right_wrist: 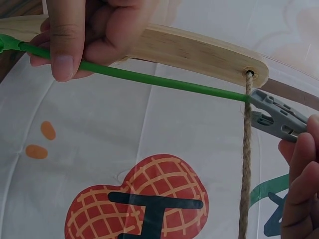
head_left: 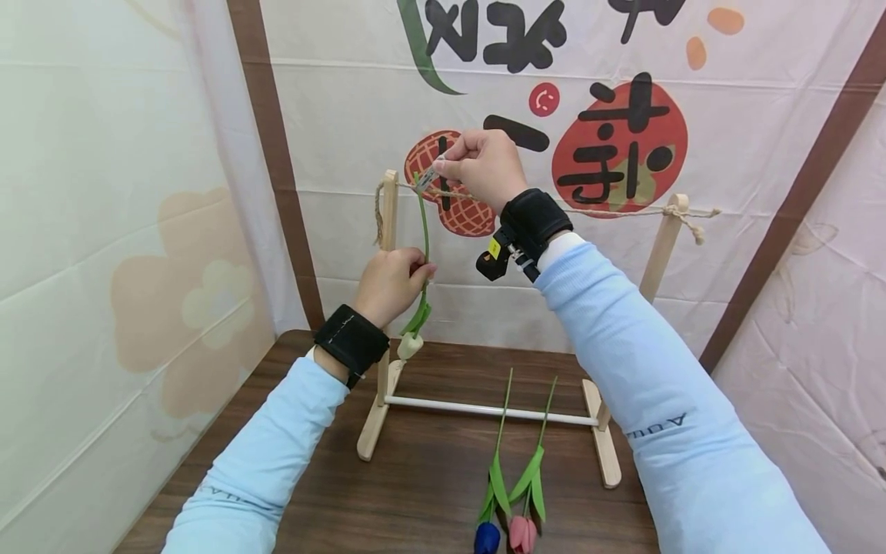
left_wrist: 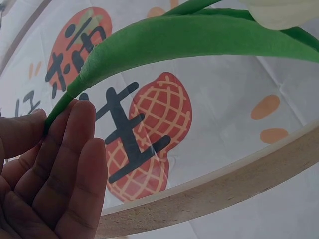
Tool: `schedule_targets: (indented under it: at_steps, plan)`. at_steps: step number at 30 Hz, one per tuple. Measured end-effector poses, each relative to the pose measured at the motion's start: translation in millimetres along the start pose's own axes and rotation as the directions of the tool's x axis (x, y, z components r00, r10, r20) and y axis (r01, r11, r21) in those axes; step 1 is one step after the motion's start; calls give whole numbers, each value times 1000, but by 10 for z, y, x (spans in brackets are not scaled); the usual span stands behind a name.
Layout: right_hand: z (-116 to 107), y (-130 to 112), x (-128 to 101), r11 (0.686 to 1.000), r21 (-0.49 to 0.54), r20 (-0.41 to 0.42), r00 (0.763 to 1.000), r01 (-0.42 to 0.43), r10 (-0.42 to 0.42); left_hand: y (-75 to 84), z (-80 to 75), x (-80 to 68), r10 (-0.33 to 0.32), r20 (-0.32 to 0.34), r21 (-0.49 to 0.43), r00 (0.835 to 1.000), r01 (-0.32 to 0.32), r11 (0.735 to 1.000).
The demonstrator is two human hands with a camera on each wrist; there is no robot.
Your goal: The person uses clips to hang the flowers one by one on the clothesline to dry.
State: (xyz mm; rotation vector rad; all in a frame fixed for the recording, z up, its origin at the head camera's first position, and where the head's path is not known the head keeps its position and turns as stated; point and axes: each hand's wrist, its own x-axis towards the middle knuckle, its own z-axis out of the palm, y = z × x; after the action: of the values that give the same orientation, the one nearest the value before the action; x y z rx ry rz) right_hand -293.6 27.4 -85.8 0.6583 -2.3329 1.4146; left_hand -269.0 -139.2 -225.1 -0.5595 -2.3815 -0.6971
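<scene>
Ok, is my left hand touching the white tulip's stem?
Touching. The left wrist view shows it plainly: your left hand pinches the green stem, with no gap between them.

Light-blue sleeves [head_left: 609, 331], black wrist straps [head_left: 353, 338]

Both arms [head_left: 609, 338] extended forward; right hand [head_left: 487, 166] above left hand [head_left: 393, 283], fingers [left_wrist: 82, 129] pinching.
</scene>
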Motion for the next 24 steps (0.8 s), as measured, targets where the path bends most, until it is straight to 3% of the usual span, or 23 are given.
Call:
schedule_targets:
  at_steps: [24]
  plan:
    - [88, 74, 39, 999, -46, 65, 998, 17, -14, -12, 60, 4, 1, 24, 34, 1000, -2, 999]
